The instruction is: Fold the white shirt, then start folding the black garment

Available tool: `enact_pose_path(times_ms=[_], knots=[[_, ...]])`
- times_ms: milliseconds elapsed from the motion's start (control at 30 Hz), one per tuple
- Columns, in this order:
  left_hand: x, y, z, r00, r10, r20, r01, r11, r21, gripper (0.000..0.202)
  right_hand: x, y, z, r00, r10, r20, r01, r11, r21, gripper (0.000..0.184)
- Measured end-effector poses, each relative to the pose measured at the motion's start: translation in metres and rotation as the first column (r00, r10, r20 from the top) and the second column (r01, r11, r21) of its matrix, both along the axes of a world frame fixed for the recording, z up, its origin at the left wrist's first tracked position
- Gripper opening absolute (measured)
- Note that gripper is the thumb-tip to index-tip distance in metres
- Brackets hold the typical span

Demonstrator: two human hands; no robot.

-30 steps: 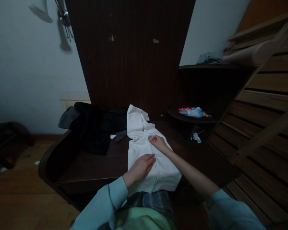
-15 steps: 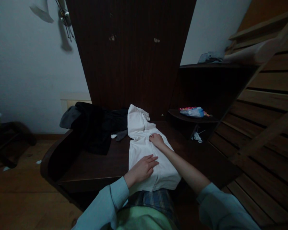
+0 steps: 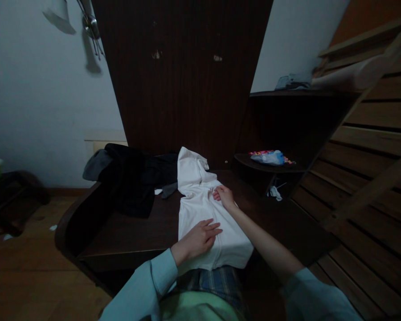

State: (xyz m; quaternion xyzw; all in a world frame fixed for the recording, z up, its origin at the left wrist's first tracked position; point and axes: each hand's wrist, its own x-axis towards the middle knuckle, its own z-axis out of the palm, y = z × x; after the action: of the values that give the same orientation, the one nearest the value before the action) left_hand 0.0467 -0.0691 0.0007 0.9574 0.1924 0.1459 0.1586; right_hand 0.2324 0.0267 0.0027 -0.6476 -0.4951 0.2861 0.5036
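Observation:
A white garment, seemingly with a hood or collar part at its far end, lies lengthwise over the dark bench, its near end reaching my lap. My left hand rests palm down on its near half, fingers stretched out and slightly spread. Farther up, close to the garment's right edge, is my right hand. Its fingers are curled in together, and no cloth shows between them. Creases run across the cloth just left of those fingers.
Black clothing and a grey piece are heaped at the bench's left end. On the right, a small shelf bears a plastic-wrapped item. A slatted wooden frame leans at far right. A dark panel stands behind.
My right hand has shifted slightly to the right, away from the creases, its fingers now curled. My left hand has barely moved. The garment lies almost as before.

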Motion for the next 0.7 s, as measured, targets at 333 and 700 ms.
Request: enact_pose_path(times_ms=[333, 700], knots=[[-0.008, -0.030, 0.014, 0.999, -0.045, -0.007, 0.045, 0.999, 0.012, 0.032, 0.010, -0.040, -0.001, 0.984, 0.156, 0.083, -0.152, 0.987, -0.052, 0.012], [0.002, -0.043, -0.018, 0.993, 0.091, -0.079, -0.084, 0.992, 0.090, 0.063, -0.030, -0.033, 0.027, 0.729, 0.227, 0.646, -0.263, 0.964, -0.042, 0.021]])
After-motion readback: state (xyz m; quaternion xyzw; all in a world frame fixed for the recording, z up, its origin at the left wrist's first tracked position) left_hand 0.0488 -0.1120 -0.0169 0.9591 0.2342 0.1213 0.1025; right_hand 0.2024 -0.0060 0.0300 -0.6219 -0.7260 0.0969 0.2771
